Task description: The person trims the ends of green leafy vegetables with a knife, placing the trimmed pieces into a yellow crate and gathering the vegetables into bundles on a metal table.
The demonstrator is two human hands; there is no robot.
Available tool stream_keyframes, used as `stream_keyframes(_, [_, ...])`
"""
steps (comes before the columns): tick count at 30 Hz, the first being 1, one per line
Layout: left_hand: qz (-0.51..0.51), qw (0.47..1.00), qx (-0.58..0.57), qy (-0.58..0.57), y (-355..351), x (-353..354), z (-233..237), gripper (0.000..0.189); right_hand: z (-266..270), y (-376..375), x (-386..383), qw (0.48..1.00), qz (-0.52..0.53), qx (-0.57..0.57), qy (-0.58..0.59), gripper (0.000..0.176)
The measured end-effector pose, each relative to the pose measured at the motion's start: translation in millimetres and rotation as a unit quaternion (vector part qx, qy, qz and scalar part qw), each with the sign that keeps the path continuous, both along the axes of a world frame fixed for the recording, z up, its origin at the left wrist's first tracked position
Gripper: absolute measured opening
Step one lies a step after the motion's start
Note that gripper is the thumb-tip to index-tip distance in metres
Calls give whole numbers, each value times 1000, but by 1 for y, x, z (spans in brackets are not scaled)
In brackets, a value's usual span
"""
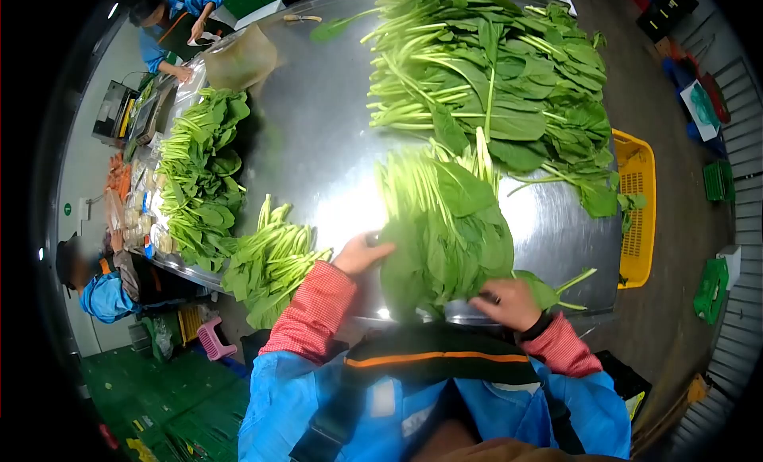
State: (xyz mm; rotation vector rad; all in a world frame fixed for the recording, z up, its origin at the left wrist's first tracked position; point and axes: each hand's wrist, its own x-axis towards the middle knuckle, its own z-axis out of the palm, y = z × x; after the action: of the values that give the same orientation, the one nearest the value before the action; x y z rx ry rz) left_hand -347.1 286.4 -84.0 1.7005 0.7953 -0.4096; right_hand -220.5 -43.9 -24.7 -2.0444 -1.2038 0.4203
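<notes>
In front of me on the metal table is a bunch of leafy greens (453,231), its pale stems pointing away and its broad leaves toward my body; its left side is blurred. My left hand (363,253) grips the bunch along its left edge, fingers partly hidden by leaves. At the lower right of the same leaves, my right hand (509,303) is curled against them. One loose green stalk (568,291) lies just beyond that hand. A smaller pile of greens (274,263) rests beside my left forearm.
A large heap of greens (493,80) covers the far right of the metal table (310,120). Another row of greens (203,176) lines its left edge. A knife (302,18) lies at the back. A yellow crate (640,215) stands right. Two co-workers (179,25) are at the left.
</notes>
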Motion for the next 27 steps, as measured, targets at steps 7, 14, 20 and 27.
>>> stream_keyframes(7, [135,947,226,-183,-10,-4,11,51,-4,71,108,957,-288,-2,22,29])
stream_keyframes(14, [65,949,98,-292,-61,52,54,32,-60,123,136,952,-278,-55,-115,44])
stream_keyframes(20, [-12,944,68,-322,-95,104,80,33,-4,59,131,935,-305,167,68,24])
stream_keyframes(27, [-25,925,50,-377,-156,181,76,51,38,0,111,868,-331,267,256,10])
